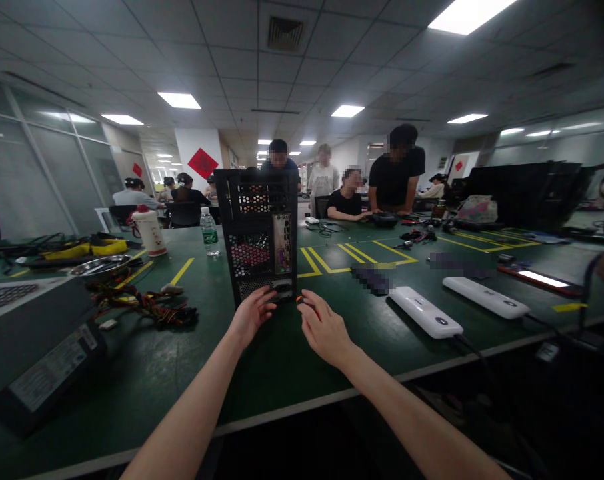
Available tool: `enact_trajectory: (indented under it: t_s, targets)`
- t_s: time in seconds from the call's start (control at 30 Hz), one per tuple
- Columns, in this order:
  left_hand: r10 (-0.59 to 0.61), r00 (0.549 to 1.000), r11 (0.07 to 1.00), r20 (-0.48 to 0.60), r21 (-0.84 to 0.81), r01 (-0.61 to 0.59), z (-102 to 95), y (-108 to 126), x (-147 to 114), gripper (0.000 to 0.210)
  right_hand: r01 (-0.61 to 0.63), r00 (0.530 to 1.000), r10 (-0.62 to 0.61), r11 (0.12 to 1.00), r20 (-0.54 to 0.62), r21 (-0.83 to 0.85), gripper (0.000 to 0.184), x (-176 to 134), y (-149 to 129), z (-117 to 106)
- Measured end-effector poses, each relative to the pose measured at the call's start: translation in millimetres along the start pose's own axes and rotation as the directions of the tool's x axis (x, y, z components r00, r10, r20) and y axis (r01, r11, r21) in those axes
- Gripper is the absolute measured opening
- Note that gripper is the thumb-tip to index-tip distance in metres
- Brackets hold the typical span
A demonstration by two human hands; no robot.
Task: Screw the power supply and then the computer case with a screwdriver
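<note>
A black computer case (259, 233) stands upright on the green table, its rear panel facing me. Metal port plates and perforated vents show on that panel. At the case's lower edge is my left hand (252, 313), its fingers apart and nothing visible in them. Whether those fingertips touch the panel I cannot tell. Just right of the case's bottom corner, my right hand (327, 328) is closed on a small orange-and-black object (300, 301). Most of that object is hidden behind the fingers, so its kind does not show.
A power supply unit (42, 353) lies at the left, near bundled cables (147, 303) and a metal bowl (101, 265). Behind are a water bottle (209, 233) and a white tumbler (149, 231). White power banks (425, 312) lie at the right. Several people are beyond the table.
</note>
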State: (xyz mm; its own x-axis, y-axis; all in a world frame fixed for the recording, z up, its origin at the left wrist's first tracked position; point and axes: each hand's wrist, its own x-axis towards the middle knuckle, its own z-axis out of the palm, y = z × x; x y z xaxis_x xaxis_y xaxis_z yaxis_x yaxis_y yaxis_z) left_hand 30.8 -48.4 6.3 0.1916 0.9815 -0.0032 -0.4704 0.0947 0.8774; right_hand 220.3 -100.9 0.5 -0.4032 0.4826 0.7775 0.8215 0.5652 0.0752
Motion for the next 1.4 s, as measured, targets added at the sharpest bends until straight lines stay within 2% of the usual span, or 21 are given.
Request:
enact_trajectory:
  t_s: [0.13, 0.23, 0.43, 0.73, 0.97, 1.17, 1.4]
  targets:
    - [-0.003, 1.000, 1.000, 0.000, 0.004, 0.003, -0.4, 0.0, 0.3, 0.034, -0.054, 0.995, 0.052, 0.998, -0.084, -0.020, 0.021, -0.4, 2.5, 2.5]
    - [-0.004, 1.000, 1.000, -0.002, 0.004, 0.004, -1.2, 0.2, 0.6, 0.034, -0.064, 0.992, 0.063, 0.998, -0.106, -0.009, 0.022, 0.8, 1.4, 1.6]
    - [-0.009, 1.000, 1.000, 0.005, -0.005, 0.009, -0.9, 0.8, 0.2, 0.033, -0.036, 0.995, 0.040, 0.999, -0.095, 0.040, 0.026, 1.3, -0.2, 1.6]
    - [-0.007, 1.000, 1.000, 0.001, -0.003, 0.007, -0.9, 0.8, 0.5, 0.034, -0.072, 0.993, 0.071, 0.997, -0.091, -0.009, 0.020, 0.7, 2.1, 1.3]
    - [-0.001, 1.000, 1.000, 0.011, -0.001, 0.001, -0.8, 0.1, 0.8, 0.034, 0.016, 0.998, -0.014, 0.999, -0.066, 0.031, 0.024, 0.7, -0.5, 1.4]
    - [-0.003, 1.000, 1.000, 0.006, -0.006, 0.003, 0.8, 1.4, -1.2, 0.033, -0.033, 0.992, 0.032, 0.999, -0.119, -0.007, 0.019, -0.5, 3.4, 3.8]
    - [0.001, 1.000, 1.000, 0.005, -0.003, -0.001, 1.2, 0.7, -1.0, 0.032, -0.051, 0.997, 0.053, 0.998, -0.056, 0.045, 0.024, 1.4, -1.3, 0.3]
